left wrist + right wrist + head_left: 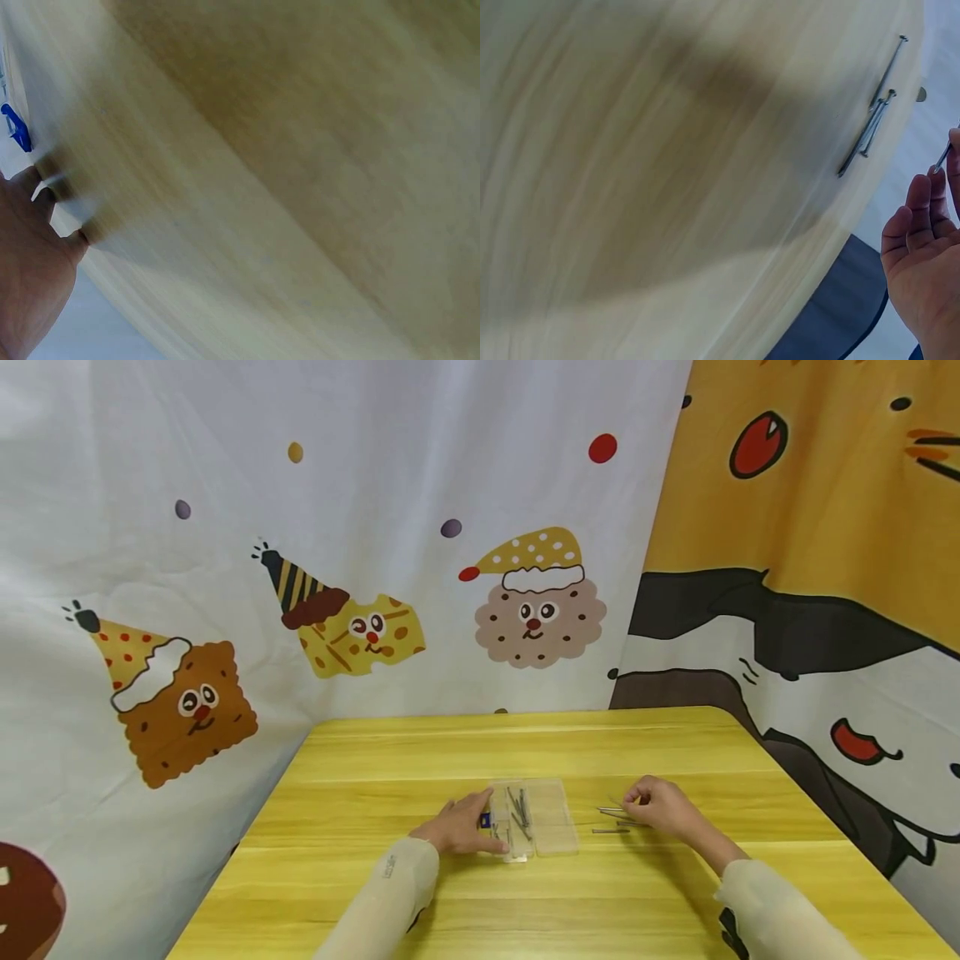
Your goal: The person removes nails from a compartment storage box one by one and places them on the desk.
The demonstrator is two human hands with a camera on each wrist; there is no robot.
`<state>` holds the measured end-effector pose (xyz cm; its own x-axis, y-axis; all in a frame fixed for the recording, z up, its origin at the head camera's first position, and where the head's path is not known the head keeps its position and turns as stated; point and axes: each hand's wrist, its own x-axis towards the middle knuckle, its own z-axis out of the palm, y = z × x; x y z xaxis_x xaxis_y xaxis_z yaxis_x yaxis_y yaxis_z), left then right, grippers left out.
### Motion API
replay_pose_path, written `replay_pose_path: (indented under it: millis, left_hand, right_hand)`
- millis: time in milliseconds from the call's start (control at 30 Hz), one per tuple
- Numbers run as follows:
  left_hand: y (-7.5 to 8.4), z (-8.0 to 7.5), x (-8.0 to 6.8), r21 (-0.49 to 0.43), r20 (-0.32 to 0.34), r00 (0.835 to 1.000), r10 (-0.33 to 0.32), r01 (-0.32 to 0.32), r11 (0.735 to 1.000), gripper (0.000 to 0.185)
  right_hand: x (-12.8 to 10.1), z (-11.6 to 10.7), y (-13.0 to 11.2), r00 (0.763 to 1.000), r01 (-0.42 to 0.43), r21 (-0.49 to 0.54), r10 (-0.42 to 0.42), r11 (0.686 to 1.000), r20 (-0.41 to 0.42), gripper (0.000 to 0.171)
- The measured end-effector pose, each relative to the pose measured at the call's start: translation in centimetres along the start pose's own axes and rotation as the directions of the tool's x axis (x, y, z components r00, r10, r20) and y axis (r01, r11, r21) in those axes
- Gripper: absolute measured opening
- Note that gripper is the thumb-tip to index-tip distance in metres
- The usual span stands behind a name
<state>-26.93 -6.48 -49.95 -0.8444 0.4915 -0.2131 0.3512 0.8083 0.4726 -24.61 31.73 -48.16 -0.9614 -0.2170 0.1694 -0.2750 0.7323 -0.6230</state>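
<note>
A clear plastic box (556,827) lies with its lid folded out flat on the yellow wooden table. Several nails (519,810) rest inside its left half. My left hand (459,827) spreads along the box's left side, thumb at the near corner and fingers towards the far one. Beside that hand shows a blue latch (16,129). To the right of the box, my right hand (663,808) pinches a nail (943,157) between thumb and fingertips, above the table. Loose nails (866,139) lie on the wood close by it.
The table (420,747) has a rounded far edge, with a printed cloth (450,610) of cartoon figures hanging behind it. One loose nail (611,832) lies nearer the box than the others.
</note>
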Motion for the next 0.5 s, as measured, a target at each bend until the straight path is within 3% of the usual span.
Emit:
replay_pose_path:
  millis: [267, 500]
  left_hand:
    - [0.2, 0.0, 0.0, 0.003, -0.001, 1.0, -0.005, 0.005, 1.0, 0.11]
    - [0.2, -0.1, -0.1, 0.017, 0.008, 1.0, -0.01, 0.009, 1.0, 0.11]
  right_hand:
    - [-0.6, -1.0, 1.2, 0.998, 0.055, -0.026, -0.054, 0.998, 0.042, 0.007]
    - [-0.9, -0.8, 2.8, 0.996, 0.04, -0.047, -0.036, 0.998, 0.082, 0.009]
